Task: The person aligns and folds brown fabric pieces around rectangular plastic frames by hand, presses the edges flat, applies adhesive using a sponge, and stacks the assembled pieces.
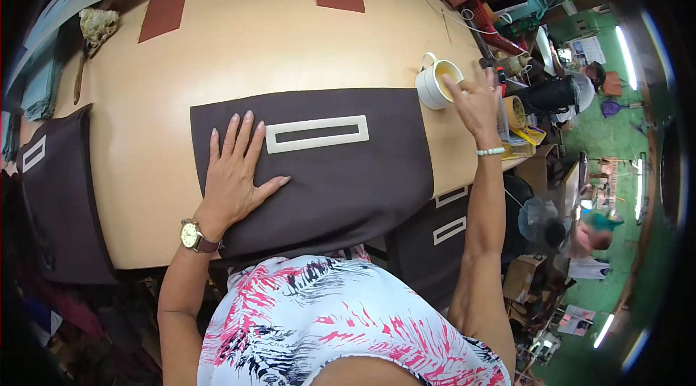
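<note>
A dark brown fabric panel (341, 190) lies spread at the table's front edge, a cream rectangular frame-shaped piece (317, 147) on its upper part. My left hand (235, 172) rests flat on the panel, fingers spread, just left of that frame. Past the panel's right corner, a white handled cup (429, 89) stands on the table, its inside yellowish. My right hand (476, 105) is at the cup's right side with its fingers apart, one finger reaching over the rim. Whether that finger touches the cup, I cannot tell.
More dark panels with cream frames hang over the edge at left (61, 190) and right (428, 252). Rust-brown fabric pieces (168, 5) lie at the back. A brush (81, 71) is at the left. Tape rolls (515, 112) and tools crowd the right edge.
</note>
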Available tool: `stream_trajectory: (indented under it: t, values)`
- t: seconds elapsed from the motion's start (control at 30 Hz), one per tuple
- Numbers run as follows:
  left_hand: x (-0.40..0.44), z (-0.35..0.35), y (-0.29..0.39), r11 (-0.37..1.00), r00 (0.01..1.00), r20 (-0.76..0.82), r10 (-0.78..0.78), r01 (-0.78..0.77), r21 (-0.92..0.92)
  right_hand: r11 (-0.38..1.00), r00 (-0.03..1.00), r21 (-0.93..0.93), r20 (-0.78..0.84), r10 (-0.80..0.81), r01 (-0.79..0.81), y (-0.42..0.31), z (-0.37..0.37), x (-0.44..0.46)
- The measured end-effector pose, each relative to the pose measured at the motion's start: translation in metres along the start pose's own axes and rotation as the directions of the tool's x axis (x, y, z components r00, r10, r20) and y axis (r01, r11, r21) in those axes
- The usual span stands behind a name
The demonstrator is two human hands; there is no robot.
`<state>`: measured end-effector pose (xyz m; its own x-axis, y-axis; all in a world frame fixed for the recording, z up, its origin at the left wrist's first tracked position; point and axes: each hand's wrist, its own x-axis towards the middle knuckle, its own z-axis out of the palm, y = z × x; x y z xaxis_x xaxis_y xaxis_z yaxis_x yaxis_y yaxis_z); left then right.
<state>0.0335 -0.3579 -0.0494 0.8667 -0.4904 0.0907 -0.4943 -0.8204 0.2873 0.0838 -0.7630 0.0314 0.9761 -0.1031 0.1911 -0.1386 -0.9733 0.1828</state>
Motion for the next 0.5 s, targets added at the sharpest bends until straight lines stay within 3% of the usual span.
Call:
stream_trajectory:
  t: [0.07,0.2,0.4,0.5]
  values:
    - [0.0,0.0,0.0,1.0,1.0,-0.003,-0.001,0.001,-0.004,0.99,0.981,0.136,-0.183,0.065,-0.041,0.008,-0.007,-0.006]
    - [0.0,0.0,0.0,1.0,1.0,-0.026,0.009,-0.009,-0.013,0.994,0.997,-0.085,-0.032,-0.068,0.066,0.01,-0.013,-0.027]
    - [-0.003,0.002,-0.002,1.0,0.999,-0.041,0.022,-0.022,-0.014,0.986,0.993,-0.121,-0.016,-0.115,0.112,-0.005,-0.014,-0.044]
    - [-0.004,0.002,-0.003,1.0,0.999,-0.04,0.028,-0.029,-0.005,0.976,0.982,0.117,0.03,-0.186,0.181,-0.039,-0.027,-0.055]
